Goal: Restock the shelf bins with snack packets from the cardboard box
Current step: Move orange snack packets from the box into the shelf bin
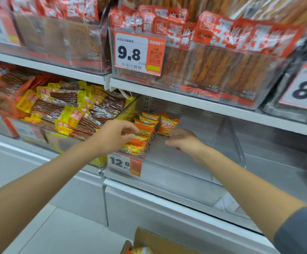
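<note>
left hand [119,134]: pinching the top of the packets [139,143], which stand in a row at the left of the bin [226,142]
right hand [183,142]: fingers spread, holding nothing, just right of the row
box [156,241]: below the shelf, flap open

Four price tags [139,52] show: two reading 9.8, one reading 12.8 [124,163], one beginning with 8 [304,88]. There is one cardboard box [154,239]. One bin [222,136] holds about six orange packets [145,125] in a row, plus one single packet [168,125] beside them. The yellow packets [72,116] are too heaped to count.
</note>
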A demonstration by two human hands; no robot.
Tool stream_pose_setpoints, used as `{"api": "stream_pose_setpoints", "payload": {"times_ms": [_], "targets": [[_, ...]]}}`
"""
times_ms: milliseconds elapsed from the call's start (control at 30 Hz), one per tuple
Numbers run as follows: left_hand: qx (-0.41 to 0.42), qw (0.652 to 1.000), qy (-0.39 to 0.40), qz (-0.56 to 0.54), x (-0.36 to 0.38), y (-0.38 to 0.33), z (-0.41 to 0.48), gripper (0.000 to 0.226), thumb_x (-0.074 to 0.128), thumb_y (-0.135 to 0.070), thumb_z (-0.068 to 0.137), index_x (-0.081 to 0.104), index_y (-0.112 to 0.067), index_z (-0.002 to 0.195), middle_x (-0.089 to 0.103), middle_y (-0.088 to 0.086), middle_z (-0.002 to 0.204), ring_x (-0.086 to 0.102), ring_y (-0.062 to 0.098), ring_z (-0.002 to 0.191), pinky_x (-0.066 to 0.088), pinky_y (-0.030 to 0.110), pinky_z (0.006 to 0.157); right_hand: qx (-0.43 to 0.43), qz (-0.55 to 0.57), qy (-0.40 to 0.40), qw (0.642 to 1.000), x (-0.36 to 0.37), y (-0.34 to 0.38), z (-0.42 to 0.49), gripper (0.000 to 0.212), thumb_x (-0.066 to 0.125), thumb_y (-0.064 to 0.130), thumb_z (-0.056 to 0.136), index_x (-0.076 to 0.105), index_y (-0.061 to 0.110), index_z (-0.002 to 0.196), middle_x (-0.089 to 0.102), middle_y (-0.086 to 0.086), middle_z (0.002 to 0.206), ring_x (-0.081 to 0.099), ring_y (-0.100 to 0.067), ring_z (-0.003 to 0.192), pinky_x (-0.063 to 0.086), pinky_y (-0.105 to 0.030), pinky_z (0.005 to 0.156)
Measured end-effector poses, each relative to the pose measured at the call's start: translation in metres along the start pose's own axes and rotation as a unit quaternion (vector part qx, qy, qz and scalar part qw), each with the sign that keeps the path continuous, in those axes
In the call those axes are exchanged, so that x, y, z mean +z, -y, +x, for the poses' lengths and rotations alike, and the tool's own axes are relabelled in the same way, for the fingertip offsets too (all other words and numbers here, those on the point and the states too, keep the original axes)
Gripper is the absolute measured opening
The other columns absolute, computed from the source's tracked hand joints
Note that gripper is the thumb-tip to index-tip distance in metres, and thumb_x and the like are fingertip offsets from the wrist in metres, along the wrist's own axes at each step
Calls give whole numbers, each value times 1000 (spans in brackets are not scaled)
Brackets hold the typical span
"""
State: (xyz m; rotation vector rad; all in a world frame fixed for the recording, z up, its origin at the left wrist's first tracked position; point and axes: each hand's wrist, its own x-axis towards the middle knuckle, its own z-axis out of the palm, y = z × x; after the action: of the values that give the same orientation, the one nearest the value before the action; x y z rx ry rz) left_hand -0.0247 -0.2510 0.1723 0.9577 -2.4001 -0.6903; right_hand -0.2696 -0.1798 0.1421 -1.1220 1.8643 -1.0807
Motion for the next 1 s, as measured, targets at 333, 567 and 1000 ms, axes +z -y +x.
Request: {"api": "stream_pose_setpoints", "payload": {"times_ms": [333,567,1000], "targets": [[-8,993,52,104,-17,1,-20,25,68,-19,90,72,-20,114,71,-5,112,60,1,91,42,12,81,-118,-99,110,982,53,27,-6,30,69,20,90,68,13,119,67,-1,116,60,-8,101,47,-15,74],[-7,989,86,119,-17,7,-12,23,60,-31,94,77,-15,99,71,-4,88,64,11,78,52,25,75,-111,-134,38,984,74,12,11,39,80,19,79,62,13,113,63,-8,101,59,-17,85,45,-20,63],[-6,993,-94,66,-6,10,-22,36,46,-44,97,69,-17,101,68,-1,96,62,14,86,51,32,77,-38,83,83,992,57,16,-4,44,70,17,89,47,18,125,53,-7,116,64,-20,96,61,-37,73]]}}
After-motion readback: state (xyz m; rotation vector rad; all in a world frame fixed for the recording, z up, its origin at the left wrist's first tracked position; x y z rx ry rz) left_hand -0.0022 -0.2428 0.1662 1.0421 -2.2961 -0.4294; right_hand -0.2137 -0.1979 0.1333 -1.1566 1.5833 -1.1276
